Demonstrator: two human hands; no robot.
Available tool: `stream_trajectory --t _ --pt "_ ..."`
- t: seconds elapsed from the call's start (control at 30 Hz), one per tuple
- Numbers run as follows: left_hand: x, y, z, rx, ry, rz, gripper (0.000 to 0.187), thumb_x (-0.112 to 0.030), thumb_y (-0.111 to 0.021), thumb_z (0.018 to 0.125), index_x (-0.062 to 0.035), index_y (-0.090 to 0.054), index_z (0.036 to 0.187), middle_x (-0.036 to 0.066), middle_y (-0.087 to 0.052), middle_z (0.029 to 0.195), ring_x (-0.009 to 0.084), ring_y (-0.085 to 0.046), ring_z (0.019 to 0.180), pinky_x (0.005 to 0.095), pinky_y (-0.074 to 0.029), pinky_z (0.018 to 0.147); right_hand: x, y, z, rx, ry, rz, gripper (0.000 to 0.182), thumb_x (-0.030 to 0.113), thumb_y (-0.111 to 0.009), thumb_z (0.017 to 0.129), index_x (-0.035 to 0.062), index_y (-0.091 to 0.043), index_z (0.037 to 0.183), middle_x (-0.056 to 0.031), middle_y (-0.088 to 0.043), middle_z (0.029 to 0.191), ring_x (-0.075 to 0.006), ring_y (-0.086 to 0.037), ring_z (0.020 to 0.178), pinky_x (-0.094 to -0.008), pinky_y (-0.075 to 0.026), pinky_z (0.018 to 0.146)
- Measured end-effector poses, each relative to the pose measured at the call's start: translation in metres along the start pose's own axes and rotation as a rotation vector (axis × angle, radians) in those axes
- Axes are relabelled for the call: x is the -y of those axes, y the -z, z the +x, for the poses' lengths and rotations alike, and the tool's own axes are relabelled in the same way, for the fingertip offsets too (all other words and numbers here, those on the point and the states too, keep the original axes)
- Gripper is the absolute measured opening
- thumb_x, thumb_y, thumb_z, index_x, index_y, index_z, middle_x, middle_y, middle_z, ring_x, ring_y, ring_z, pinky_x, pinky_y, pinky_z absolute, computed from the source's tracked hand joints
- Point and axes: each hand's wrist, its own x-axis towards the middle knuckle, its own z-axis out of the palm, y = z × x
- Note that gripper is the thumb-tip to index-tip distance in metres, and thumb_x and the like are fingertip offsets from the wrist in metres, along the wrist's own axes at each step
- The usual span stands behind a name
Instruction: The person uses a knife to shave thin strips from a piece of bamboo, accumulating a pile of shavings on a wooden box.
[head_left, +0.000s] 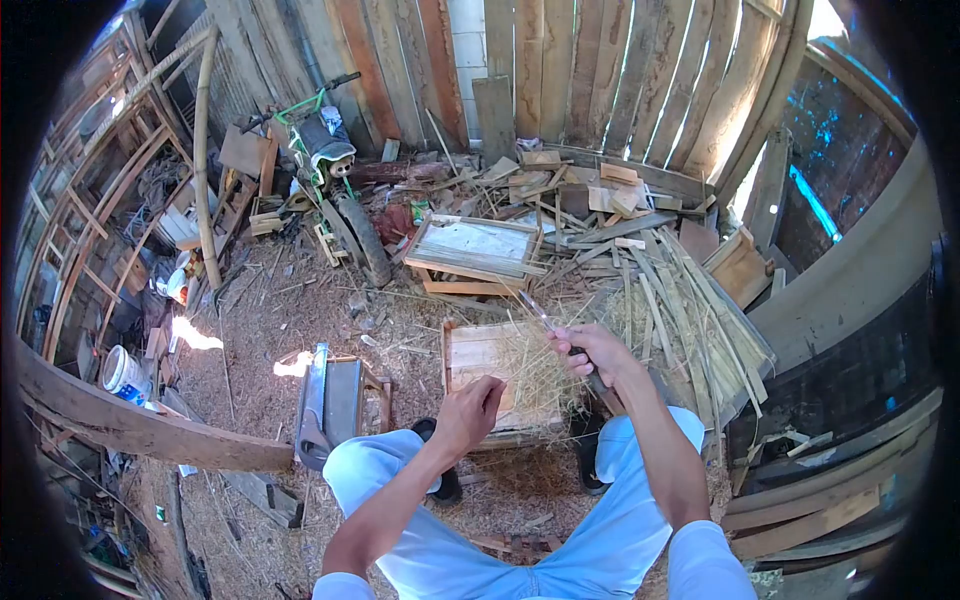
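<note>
Wooden block (480,352) bears straw (535,375); left hand (468,410) touching, right hand (592,350) grips knife (545,318).

**No readable text anywhere in this shed**

Scanning now, and nothing legible turns up. The white bucket (122,374) at the near left carries a blue patch, too small and blurred to read. The green bicycle (322,135) leaning at the far fence shows no brand that can be made out.
</note>
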Motion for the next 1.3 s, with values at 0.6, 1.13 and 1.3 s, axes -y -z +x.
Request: stream_trajectory --t 0.6,1.13,1.3 --pt "-0.001 0.001 0.000 0.008 0.056 -0.054 0.011 -0.015 -0.059 0.086 -0.0039 -0.058 0.084 0.016 -0.062 0.070 0.0331 -0.062 0.062 0.0404 -0.048 0.052 -0.001 -0.003 0.000 -0.087 0.078 -0.174 0.026 0.019 -0.053 0.092 -0.0022 -0.055 0.108 0.0026 -0.050 0.070 -0.0015 -0.035 0.049 -0.0155 -0.027 0.037" --pt "0.013 0.002 0.000 -0.107 0.049 -0.001 0.008 -0.010 -0.062 0.085 -0.0016 -0.060 0.084 0.015 -0.062 0.070 0.0308 -0.062 0.059 0.0360 -0.047 0.051 -0.033 -0.050 -0.007 -0.013 0.109 -0.053 0.027 0.019 -0.049 0.094 0.0033 -0.053 0.116 0.0014 -0.051 0.073 -0.0020 -0.034 0.045 -0.0158 -0.026 0.036" --pt "0.008 0.006 0.000 -0.109 -0.001 -0.005 0.007 -0.007 -0.062 0.083 -0.0032 -0.056 0.083 0.016 -0.062 0.071 0.0332 -0.062 0.061 0.0392 -0.048 0.050 -0.030 -0.033 0.004 0.045 0.036 0.029 0.027 0.017 -0.048 0.095 0.0033 -0.052 0.118 0.0027 -0.049 0.073 -0.0016 -0.034 0.047 -0.0156 -0.027 0.038"
